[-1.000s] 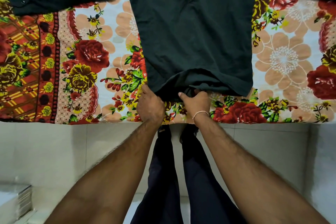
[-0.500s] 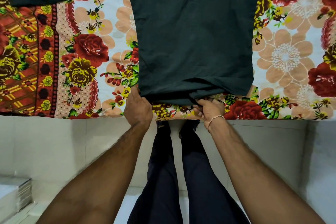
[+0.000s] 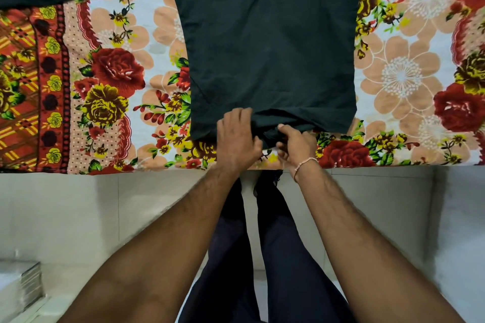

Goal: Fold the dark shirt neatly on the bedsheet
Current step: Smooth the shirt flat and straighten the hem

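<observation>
Nearest to the camera are two bare arms reaching forward, with legs in dark trousers (image 3: 262, 257) between them and a pale tiled floor (image 3: 91, 204) below. A stack of grey flat things (image 3: 18, 286) sits low on the left, well away from the hands. The left hand (image 3: 237, 139) lies on the near edge of the dark green cloth shirt (image 3: 270, 47), with its fingers bent over the bunched hem. The right hand (image 3: 296, 143) is just beside it, thumb on top and fingers tucked under, pinching the same hem. A thin pale band (image 3: 304, 165) goes round the right wrist. The two hands are close together but do not touch. The shirt lies mostly flat on the bright flowered bedsheet (image 3: 118, 73), spreading away from the hands. Its hem is crumpled where the hands hold it. Farther off, its sleeves stretch out to the left and right past both hands.
</observation>
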